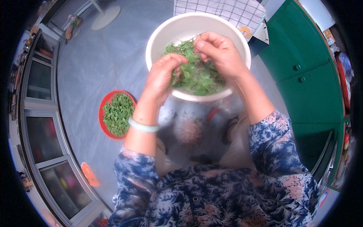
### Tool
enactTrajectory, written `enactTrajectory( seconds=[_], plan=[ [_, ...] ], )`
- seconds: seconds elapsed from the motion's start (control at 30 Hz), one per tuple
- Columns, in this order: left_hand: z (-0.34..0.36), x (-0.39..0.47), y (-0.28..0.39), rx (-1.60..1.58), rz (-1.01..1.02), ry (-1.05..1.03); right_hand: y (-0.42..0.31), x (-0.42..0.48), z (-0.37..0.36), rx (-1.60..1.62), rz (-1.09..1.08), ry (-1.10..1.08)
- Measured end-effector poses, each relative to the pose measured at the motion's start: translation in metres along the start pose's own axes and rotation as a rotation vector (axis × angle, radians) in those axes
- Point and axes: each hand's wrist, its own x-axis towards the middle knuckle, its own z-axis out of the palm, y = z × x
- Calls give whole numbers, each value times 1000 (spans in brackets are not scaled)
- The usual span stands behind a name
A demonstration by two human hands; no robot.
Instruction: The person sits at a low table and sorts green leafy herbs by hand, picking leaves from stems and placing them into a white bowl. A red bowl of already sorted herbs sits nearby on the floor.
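Observation:
A large white plastic basin (151, 38) stands before me, with leafy green stems (198, 79) heaped in it. My left hand (166, 71) is over the basin's left side, thumb and forefinger pinched near a leaf; whether it grips anything is unclear. Higher and to the right, my right hand (219, 52) pinches a thin green stem between thumb and fingers. A round red basket (101, 119), filled with picked green leaves (119, 113), rests on the floor beside my left forearm.
Glass-fronted cabinets (42, 113) line the left side. Green cupboards (306, 65) stand on the right. A checked cloth (221, 8) hangs beyond the basin. An orange object (90, 174) lies on the floor at lower left, and a white stand base (106, 18) is at upper left.

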Motion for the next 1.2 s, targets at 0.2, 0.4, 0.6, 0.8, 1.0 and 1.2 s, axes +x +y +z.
enactTrajectory(
  seconds=[0.2, 0.4, 0.6, 0.8, 1.0, 1.2],
  plan=[
    [-26, -2, 12, -86, 51, 29, -38, -27, 13, -443, 111, -571],
    [-25, -5, 21, -104, 56, 87, -14, -19, -11, -939, 46, -156],
    [-23, -5, 20, -48, 53, 35, 24, -15, -11, -1128, 4, -288],
    [-24, -4, 18, 116, 49, 50, 3, -8, -9, -987, 50, -189],
    [-15, -6, 9, 391, 16, 32, -13, -9, -9, -858, -23, -156],
    [0, -8, 0, 492, 12, -107, -7, -12, -5, -852, -148, -170]
  ],
)
